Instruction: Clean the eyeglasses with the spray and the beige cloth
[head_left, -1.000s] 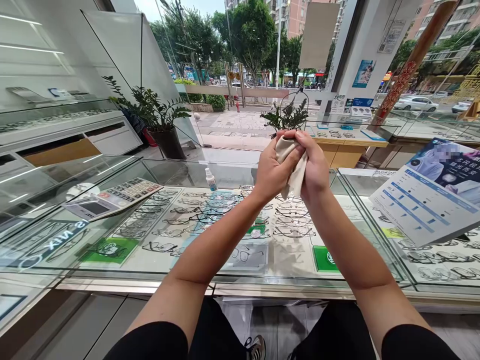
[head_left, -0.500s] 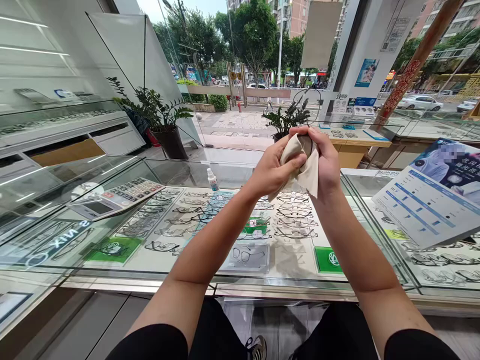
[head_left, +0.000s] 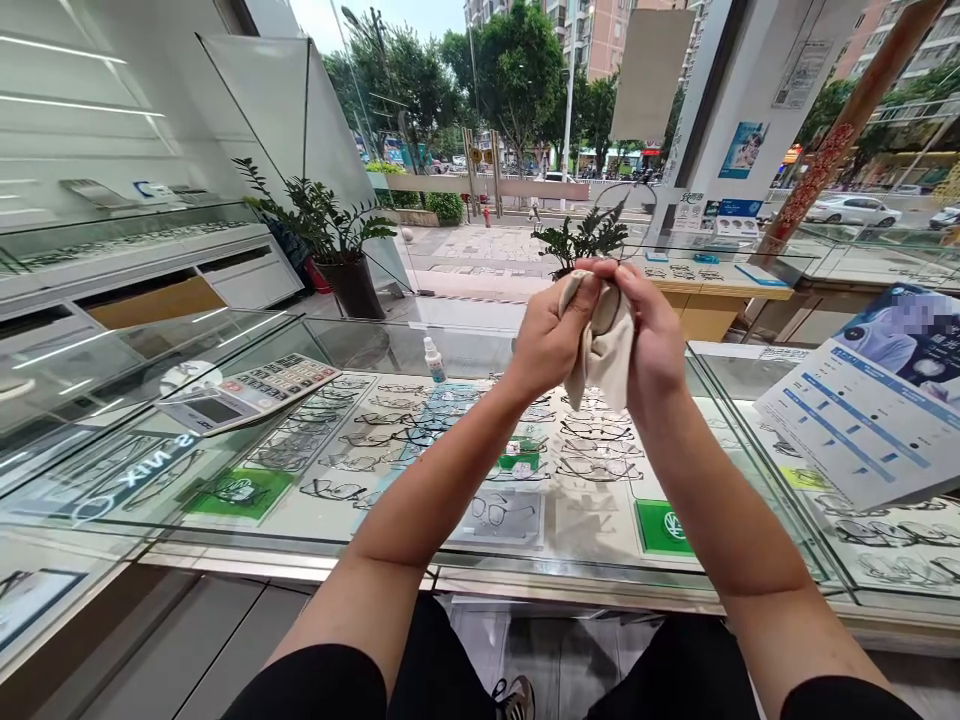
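Currently, right of the spray bottle (head_left: pixel 434 362), we are grasping a beige cloth (head_left: pixel 611 352) between left hand (head_left: pixel 551 338) and right hand (head_left: pixel 660 335), neither being nearer; its loose end is hanging downward below our fingers.

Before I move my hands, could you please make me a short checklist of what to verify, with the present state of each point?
1. Cloth gripped by the left hand: ok.
2. Right hand also at the cloth: ok.
3. Anything wrapped inside the cloth: cannot tell, fingers and folds hide it.
4. Bottle upright, apart from both hands: ok.
5. Calculator apart from the left hand: ok.
6. Leaflet apart from the right hand: ok.
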